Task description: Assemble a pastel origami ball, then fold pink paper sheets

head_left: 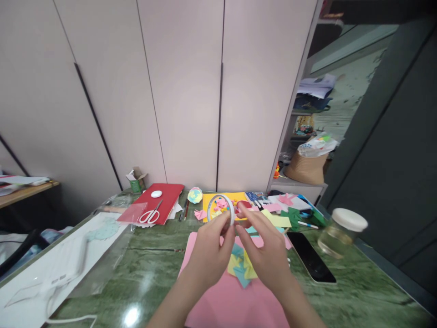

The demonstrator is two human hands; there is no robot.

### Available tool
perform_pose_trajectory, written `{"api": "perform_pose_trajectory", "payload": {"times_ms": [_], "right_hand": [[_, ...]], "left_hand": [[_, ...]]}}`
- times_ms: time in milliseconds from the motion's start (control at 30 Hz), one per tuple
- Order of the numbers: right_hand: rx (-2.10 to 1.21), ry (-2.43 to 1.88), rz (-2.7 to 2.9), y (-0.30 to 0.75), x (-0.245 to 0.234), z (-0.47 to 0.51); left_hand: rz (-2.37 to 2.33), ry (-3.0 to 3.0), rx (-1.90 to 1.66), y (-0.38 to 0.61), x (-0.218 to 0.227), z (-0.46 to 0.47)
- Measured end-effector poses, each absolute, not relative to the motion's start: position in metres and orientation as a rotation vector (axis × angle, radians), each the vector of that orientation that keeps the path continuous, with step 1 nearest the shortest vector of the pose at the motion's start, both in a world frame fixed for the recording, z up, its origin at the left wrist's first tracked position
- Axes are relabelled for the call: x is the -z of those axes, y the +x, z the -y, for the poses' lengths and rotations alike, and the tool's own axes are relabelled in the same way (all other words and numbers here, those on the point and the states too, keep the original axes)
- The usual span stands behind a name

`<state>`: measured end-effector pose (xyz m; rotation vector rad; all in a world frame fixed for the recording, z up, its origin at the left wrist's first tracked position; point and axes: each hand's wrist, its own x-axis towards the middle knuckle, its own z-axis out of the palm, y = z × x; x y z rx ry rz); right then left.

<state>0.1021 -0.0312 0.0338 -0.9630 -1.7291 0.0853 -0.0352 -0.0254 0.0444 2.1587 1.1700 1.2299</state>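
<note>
My left hand [210,248] is closed on a roll of tape [231,210], held upright on its edge above the table. Close to the roll's right side is my right hand [269,248], its thumb and index finger apart; no object shows between them. Under both hands lies a pink sheet [235,305]. On that sheet sits a folded yellow and teal paper piece [241,269], partly covered by my right hand.
Scissors [150,216] lie on a red folder [167,196] at the back left. To the right are a phone [311,257] and a lidded jar [339,234] of liquid. Coloured paper scraps and a yellow sheet [209,200] spread along the back. Plastic film [112,255] covers part of the left side.
</note>
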Motion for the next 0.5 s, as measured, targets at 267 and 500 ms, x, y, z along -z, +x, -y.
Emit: {"api": "perform_pose_trajectory", "payload": {"times_ms": [267, 500], "right_hand": [[0.454, -0.952, 1.867, 0.110, -0.017, 0.015], [0.631, -0.963, 1.822, 0.106, -0.026, 0.019]], "left_hand": [[-1.274, 2.275, -1.185, -0.031, -0.039, 0.020], [-1.430, 2.425, -1.182, -0.032, -0.033, 0.019]]}}
